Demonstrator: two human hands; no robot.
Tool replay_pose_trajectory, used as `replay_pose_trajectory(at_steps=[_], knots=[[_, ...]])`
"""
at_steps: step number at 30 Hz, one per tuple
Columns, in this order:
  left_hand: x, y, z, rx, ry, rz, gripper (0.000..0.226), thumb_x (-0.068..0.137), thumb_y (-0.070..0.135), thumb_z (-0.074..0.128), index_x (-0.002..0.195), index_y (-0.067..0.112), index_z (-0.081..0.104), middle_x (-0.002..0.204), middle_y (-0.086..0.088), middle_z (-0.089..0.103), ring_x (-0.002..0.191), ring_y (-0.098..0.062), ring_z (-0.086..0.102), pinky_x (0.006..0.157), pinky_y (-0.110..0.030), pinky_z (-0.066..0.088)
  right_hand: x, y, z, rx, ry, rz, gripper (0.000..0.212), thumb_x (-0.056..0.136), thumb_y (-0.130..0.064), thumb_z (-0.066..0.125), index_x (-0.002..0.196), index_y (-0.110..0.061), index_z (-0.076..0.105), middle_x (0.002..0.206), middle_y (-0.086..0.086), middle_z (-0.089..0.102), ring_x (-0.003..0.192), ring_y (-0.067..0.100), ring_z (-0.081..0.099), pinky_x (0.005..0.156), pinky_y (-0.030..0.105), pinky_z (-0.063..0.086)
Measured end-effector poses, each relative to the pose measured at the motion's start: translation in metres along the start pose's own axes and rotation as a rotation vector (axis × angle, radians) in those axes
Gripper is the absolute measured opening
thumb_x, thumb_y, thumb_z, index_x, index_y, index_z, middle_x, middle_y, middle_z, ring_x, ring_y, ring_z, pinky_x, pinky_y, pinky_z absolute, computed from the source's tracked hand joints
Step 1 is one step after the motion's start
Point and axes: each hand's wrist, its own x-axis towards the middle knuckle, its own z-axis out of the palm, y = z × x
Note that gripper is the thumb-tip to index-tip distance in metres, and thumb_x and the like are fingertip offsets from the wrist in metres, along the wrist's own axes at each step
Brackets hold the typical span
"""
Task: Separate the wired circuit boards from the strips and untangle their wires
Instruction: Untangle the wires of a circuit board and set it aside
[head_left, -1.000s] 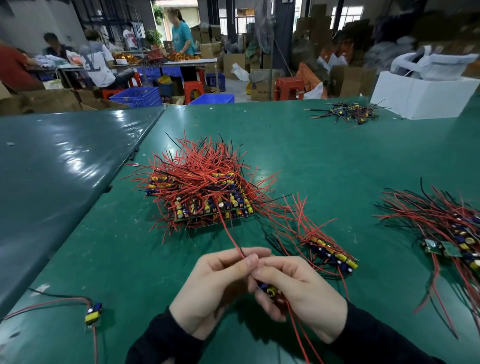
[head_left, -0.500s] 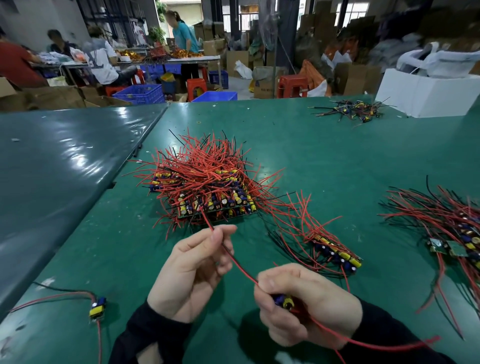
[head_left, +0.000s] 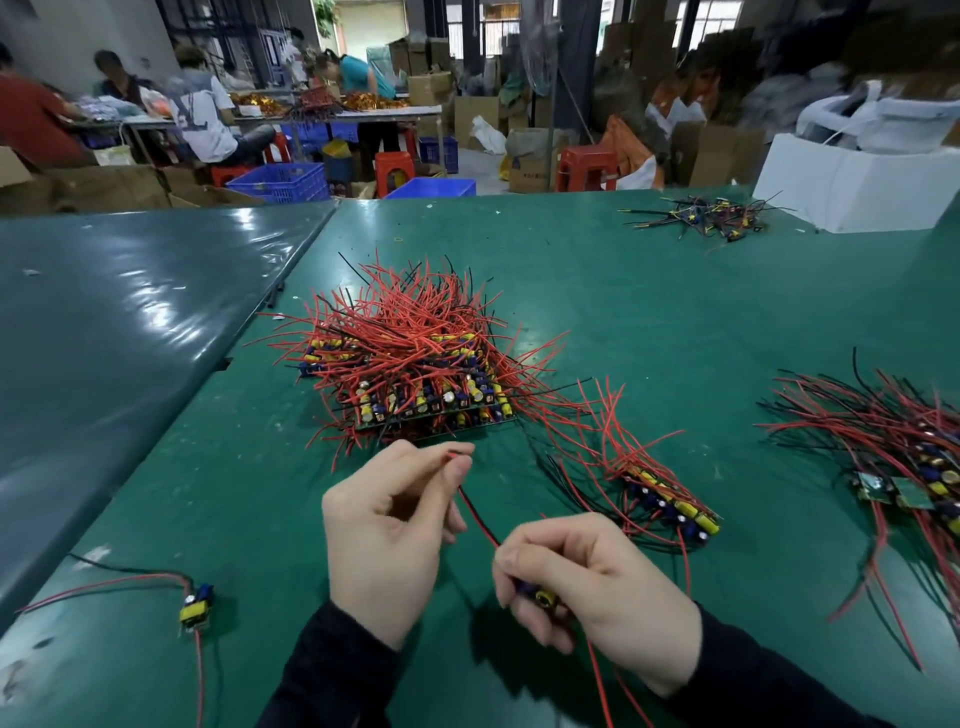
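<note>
Right hand (head_left: 592, 587): fingers curled around a small circuit board (head_left: 540, 597) with a yellow capacitor, held low over the green counter (head_left: 675, 322). Left hand (head_left: 387, 535): thumb and forefinger pinch the tip of the red wire (head_left: 475, 512) that runs down to that board. Main heap of wired boards (head_left: 421, 364) lies beyond the hands. A smaller strip (head_left: 670, 506) lies just right of them. One separated board (head_left: 196, 608) rests at lower left.
</note>
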Motion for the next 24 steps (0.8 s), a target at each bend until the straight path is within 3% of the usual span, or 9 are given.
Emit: replay_pose_trajectory(at_steps=[3,5,7,9,12,18,21,24], knots=[[0.0,0.003,0.003,-0.392,-0.118,-0.364,0.019,0.067,0.012,0.073,0.086,0.009,0.074,0.057,-0.006,0.059,0.043,-0.015,0.052,0.042,-0.021,0.042,0.001,0.001,0.0,0.018,0.05,0.013,0.028,0.084,-0.023,0.053,0.058,-0.019,0.063,0.043,-0.001,0.052,0.033,0.007,0.038,0.038,0.014,0.03],[-0.002,0.003,0.005,-0.419,-0.261,-0.437,0.024,0.063,0.008,0.078,0.086,0.007,0.074,0.06,-0.006,0.061,0.045,-0.014,0.054,0.044,-0.02,0.044,0.002,0.002,-0.001,0.038,0.074,0.039,0.031,0.088,-0.02,0.055,0.058,-0.018,0.062,0.043,-0.001,0.051,0.033,0.006,0.038,0.037,0.014,0.03],[-0.003,0.005,0.006,-0.374,-0.293,-0.414,0.014,0.063,0.006,0.077,0.077,0.005,0.074,0.058,-0.009,0.063,0.045,-0.014,0.055,0.046,-0.019,0.046,0.003,0.002,-0.003,0.053,0.086,0.056,0.034,0.091,-0.016,0.055,0.058,-0.017,0.061,0.042,-0.001,0.05,0.032,0.006,0.038,0.036,0.013,0.03],[-0.002,0.006,0.007,-0.347,-0.229,-0.382,0.004,0.067,0.003,0.07,0.07,0.004,0.073,0.055,-0.013,0.064,0.043,-0.014,0.056,0.046,-0.019,0.047,0.003,0.001,-0.005,0.042,0.092,0.06,0.037,0.095,-0.009,0.05,0.06,-0.014,0.06,0.042,0.0,0.049,0.032,0.006,0.037,0.037,0.014,0.029],[-0.001,0.004,0.007,-0.324,-0.144,-0.347,0.012,0.073,-0.003,0.066,0.064,0.002,0.071,0.057,-0.015,0.065,0.043,-0.016,0.057,0.044,-0.021,0.048,0.001,0.0,-0.004,0.023,0.073,0.05,0.037,0.095,-0.008,0.046,0.061,-0.014,0.06,0.042,-0.001,0.049,0.034,0.007,0.036,0.038,0.015,0.029],[0.0,-0.001,0.003,-0.169,0.009,-0.252,0.016,0.078,0.009,0.067,0.063,0.006,0.071,0.06,-0.013,0.066,0.046,-0.013,0.056,0.043,-0.021,0.047,0.002,-0.002,0.0,0.003,-0.005,0.028,0.026,0.084,-0.023,0.052,0.06,-0.017,0.061,0.043,-0.003,0.05,0.035,0.008,0.037,0.039,0.015,0.03],[0.001,-0.001,0.0,-0.116,0.037,-0.231,0.017,0.077,0.02,0.065,0.065,0.011,0.072,0.06,-0.01,0.067,0.046,-0.016,0.056,0.042,-0.024,0.047,0.001,-0.002,-0.001,0.001,-0.05,0.034,0.025,0.084,-0.023,0.051,0.062,-0.015,0.06,0.044,-0.003,0.05,0.036,0.008,0.038,0.039,0.015,0.03],[0.004,-0.002,-0.004,-0.113,0.065,-0.241,0.019,0.081,0.019,0.063,0.067,0.011,0.073,0.059,-0.008,0.065,0.043,-0.017,0.054,0.04,-0.028,0.043,-0.001,-0.004,-0.001,0.007,-0.111,0.036,0.025,0.086,-0.022,0.05,0.063,-0.015,0.059,0.044,-0.006,0.051,0.035,0.004,0.039,0.039,0.014,0.032]])
